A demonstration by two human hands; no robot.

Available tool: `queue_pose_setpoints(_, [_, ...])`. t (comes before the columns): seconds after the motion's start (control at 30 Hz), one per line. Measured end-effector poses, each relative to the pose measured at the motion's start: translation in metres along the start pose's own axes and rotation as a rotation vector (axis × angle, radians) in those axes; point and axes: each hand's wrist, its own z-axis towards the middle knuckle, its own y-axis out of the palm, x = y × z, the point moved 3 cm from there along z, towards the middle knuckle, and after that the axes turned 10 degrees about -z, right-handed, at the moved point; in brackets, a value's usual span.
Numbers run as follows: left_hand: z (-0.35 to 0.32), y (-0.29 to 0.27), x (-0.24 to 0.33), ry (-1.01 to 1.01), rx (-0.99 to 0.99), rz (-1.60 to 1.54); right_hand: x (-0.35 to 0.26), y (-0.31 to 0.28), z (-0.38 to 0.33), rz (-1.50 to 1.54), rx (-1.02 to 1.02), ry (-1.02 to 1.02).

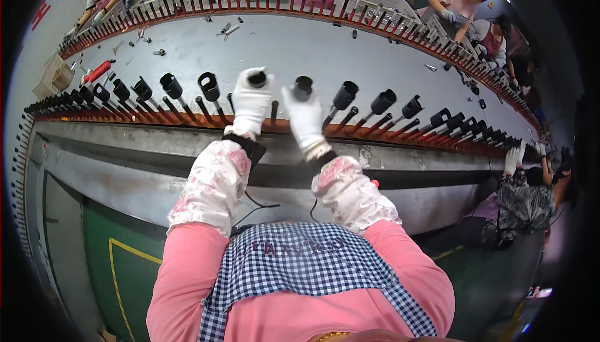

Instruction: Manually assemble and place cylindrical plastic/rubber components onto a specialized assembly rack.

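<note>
My left hand [251, 108], in a white glove, is closed round a black hollow cylinder [257, 79] whose open end faces up. Close by on the right, my right hand [305, 117], gloved the same way and slightly blurred, grips another black cylinder [303, 88]. Both hands are above the near rack [275, 124], a reddish-brown rail with upright dark pins. Black cut-out cylinders top many pins, such as one cylinder [209, 86] to the left and another cylinder [345, 95] to the right. Whether the two gripped cylinders sit on pins is hidden by my gloves.
Beyond lies a grey table [187, 48] with small metal parts and a red-handled tool [98, 71]. A far rack [300, 12] of pins curves along its other side, with several people working behind it. Another person's gloved hands [514, 158] touch the near rack at far right.
</note>
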Motion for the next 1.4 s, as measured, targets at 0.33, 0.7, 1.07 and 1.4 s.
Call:
queue_pose_setpoints(0.33, [-0.130,0.037,0.046,-0.286,-0.296,0.035,0.058,-0.187,0.007,0.050,0.330,0.031])
queue_pose_setpoints(0.7, [-0.032,0.206,0.102,0.071,-0.125,0.051,0.022,-0.182,0.110,0.108,0.284,-0.141])
queue_pose_setpoints(1.07, [-0.024,0.207,0.124,-0.063,0.047,0.072,0.039,-0.239,0.062,0.055,-0.139,0.140])
queue_pose_setpoints(1.4, [-0.169,0.258,0.142,-0.390,-0.193,-0.218,0.050,-0.419,0.136,0.119,0.279,-0.038])
